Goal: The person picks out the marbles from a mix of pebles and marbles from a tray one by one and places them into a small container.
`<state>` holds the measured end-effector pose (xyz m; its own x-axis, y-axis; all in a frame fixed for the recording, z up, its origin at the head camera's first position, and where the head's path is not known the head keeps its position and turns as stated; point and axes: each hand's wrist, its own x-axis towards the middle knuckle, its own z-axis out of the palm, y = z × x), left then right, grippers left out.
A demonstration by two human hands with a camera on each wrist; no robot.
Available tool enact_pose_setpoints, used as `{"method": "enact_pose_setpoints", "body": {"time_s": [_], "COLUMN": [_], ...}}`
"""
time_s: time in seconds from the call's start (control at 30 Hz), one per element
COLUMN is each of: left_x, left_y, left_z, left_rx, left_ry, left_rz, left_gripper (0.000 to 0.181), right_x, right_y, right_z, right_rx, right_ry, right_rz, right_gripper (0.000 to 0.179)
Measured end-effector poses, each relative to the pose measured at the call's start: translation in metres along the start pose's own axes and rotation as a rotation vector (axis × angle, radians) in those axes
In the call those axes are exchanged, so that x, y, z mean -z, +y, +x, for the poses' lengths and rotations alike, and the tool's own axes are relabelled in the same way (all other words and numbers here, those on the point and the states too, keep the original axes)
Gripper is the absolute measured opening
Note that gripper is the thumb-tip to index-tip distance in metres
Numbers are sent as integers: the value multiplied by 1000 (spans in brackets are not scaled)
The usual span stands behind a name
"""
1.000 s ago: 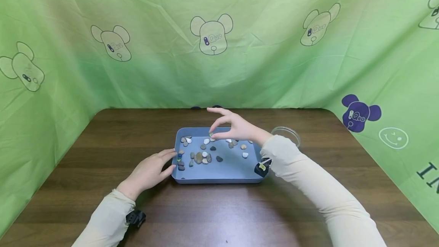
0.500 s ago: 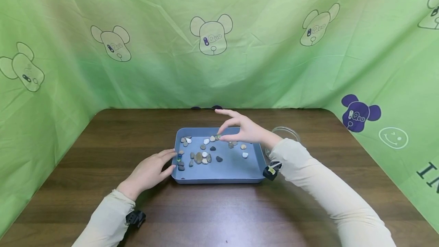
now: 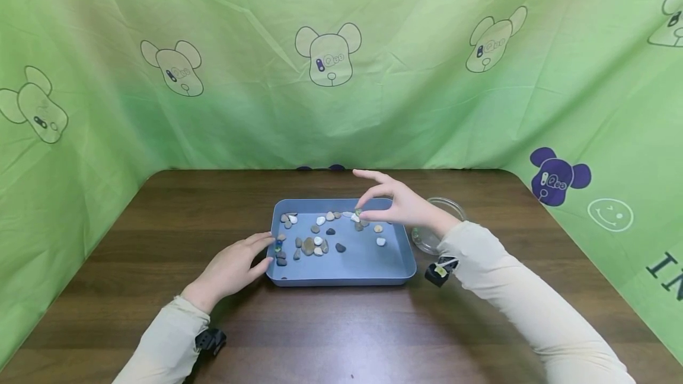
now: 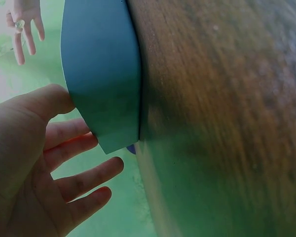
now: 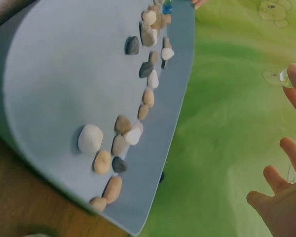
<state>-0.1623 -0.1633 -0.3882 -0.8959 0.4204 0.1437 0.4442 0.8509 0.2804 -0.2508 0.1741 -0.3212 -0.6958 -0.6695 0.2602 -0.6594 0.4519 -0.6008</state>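
My right hand (image 3: 408,203) is above the back right part of a blue tray (image 3: 352,271). Between thumb and index finger it pinches a small clear marble (image 5: 284,78) with a greenish tint; the other fingers are spread. At the tray's left end, my left hand (image 3: 235,265) touches the rim with relaxed fingers. In the left wrist view, the thumb (image 4: 56,98) lies at the tray's edge, and some fingertips are hidden behind the wall. Blue and green marbles (image 3: 278,246) lie inside, near the left hand. Pebbles are scattered about the tray, including a white stone (image 5: 90,139) and a dark stone (image 3: 340,248).
A clear round container (image 3: 427,240) stands just right of the tray, partly hidden by the right forearm. The brown wooden table (image 3: 299,336) carries everything. Green printed cloth (image 3: 331,123) hangs behind it and at both sides.
My right hand has moved to the right over the tray, still pinching the marble, uncovering pebbles along the back wall. The left hand has stayed at the left rim.
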Motion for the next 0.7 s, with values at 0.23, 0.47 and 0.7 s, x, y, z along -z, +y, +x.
{"method": "enact_pose_setpoints", "body": {"time_s": [0.23, 0.47, 0.7], "left_x": [0, 0, 0], "left_y": [0, 0, 0], "left_z": [0, 0, -1], "left_rx": [-1, 1, 3], "left_ry": [2, 3, 5], "left_rz": [-1, -2, -5], "left_gripper": [45, 45, 45], "right_x": [6, 11, 15], "right_y": [2, 8, 22], "right_z": [-13, -26, -40], "right_rx": [-2, -21, -23], "right_ry": [42, 100, 170], "right_rz": [23, -6, -38], "right_gripper": [12, 12, 15]}}
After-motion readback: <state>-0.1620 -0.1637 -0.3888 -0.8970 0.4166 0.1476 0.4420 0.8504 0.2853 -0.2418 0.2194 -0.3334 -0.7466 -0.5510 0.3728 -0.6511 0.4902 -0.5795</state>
